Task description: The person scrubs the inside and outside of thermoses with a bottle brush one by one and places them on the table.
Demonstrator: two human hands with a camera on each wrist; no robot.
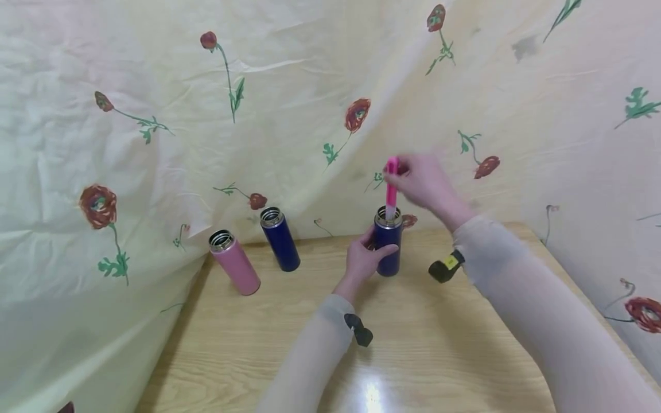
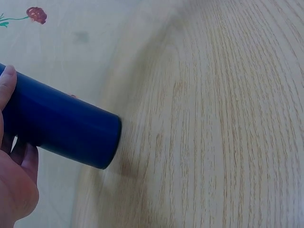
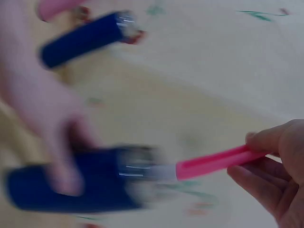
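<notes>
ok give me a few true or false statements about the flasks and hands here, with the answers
1. The left hand grips the dark blue flask on the wooden table. True.
2. The right hand holds a green brush. False: it pinches a pink stick whose lower end goes into that flask's open mouth.
3. Three flasks stand on the table, all without lids. True: the pink flask, a second blue flask and the held one show open metal rims.
4. The pink flask lies on its side. False: it stands upright, left of the second blue flask.
5. The right hand's grip is on the flask body. False: only the left hand touches it.
</notes>
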